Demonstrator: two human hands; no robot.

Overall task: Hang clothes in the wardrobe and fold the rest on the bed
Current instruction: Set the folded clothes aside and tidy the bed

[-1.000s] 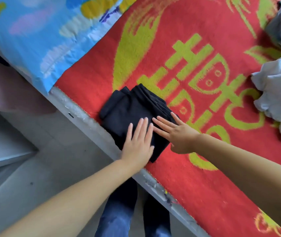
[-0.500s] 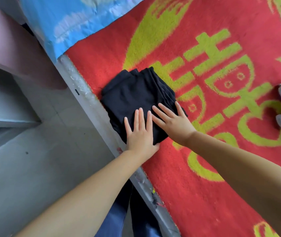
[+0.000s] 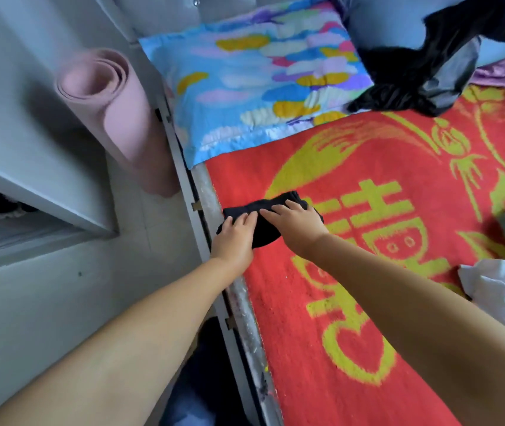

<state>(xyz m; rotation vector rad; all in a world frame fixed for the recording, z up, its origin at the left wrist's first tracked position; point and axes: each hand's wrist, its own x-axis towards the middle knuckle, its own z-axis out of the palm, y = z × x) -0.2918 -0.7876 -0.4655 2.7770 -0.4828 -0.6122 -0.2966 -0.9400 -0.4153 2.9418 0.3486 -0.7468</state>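
Now both flat hands, left hand [image 3: 235,238] beside right hand [image 3: 297,224], press the folded black garment [image 3: 265,232]; its long axis runs across beneath them, narrower than before.

Both bare forearms reach away from the person, the left one rising from the near left corner, the right one coming in from the near right edge. They converge toward the middle of the scene, wrists roughly level with each other. The left hand [image 3: 235,238] lies palm down, fingers straight and close together, pointing away and a little to the right. The right hand [image 3: 295,221] is also palm down, its fingers extended and angled leftward. The fingertips of the two hands nearly meet, the right hand's just beside the left hand's. Both wrists are slightly bent back, the palms pressing flat. Neither hand curls or pinches.
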